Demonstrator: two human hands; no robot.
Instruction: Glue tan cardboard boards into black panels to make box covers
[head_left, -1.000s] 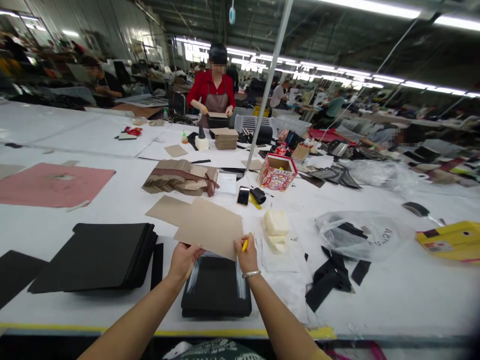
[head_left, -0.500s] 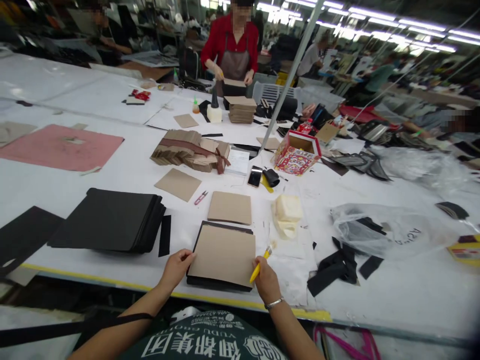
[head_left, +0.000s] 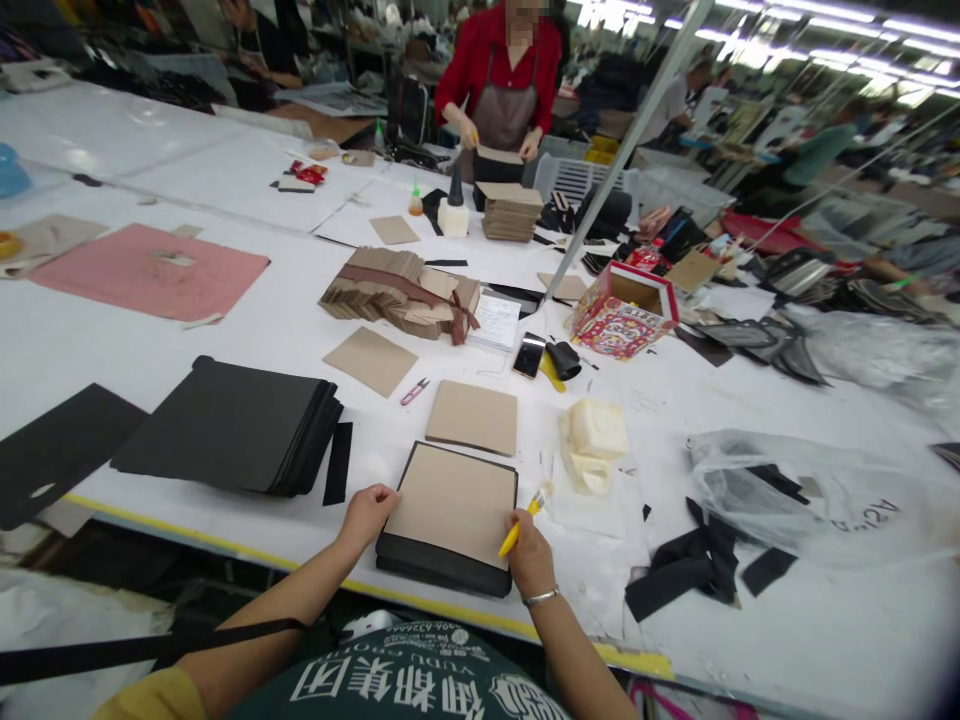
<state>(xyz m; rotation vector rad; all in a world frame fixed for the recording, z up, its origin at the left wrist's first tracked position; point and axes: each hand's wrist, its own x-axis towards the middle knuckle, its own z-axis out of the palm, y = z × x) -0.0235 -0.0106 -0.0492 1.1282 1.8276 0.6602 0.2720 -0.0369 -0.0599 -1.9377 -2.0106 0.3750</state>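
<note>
A beige board (head_left: 454, 500) lies on a stack of black sheets (head_left: 442, 565) at the table's front edge. Black shows in a wide band along the near side and thinly around the other sides. My left hand (head_left: 367, 515) pinches the board's left edge, fingers closed. In my right hand (head_left: 531, 558), closed at the board's right edge, is a yellow-handled brush (head_left: 517, 532) with its bristles pointing away from me. Just beyond the stack lies a second beige board pile (head_left: 472, 415). To the right stands a cream plastic container (head_left: 598, 428).
A larger black sheet stack (head_left: 232, 420) and a black strip (head_left: 338, 463) lie left. Pink snips (head_left: 415, 391), a phone (head_left: 529, 355) and a patterned box (head_left: 624, 325) sit farther back. Black scraps (head_left: 686, 560) and a plastic bag (head_left: 810, 500) lie right. A co-worker (head_left: 502, 80) stands opposite.
The beige board has slid away from me over the black stack, baring more black at the near side. Both hands keep their hold. The view has turned a little to the left.
</note>
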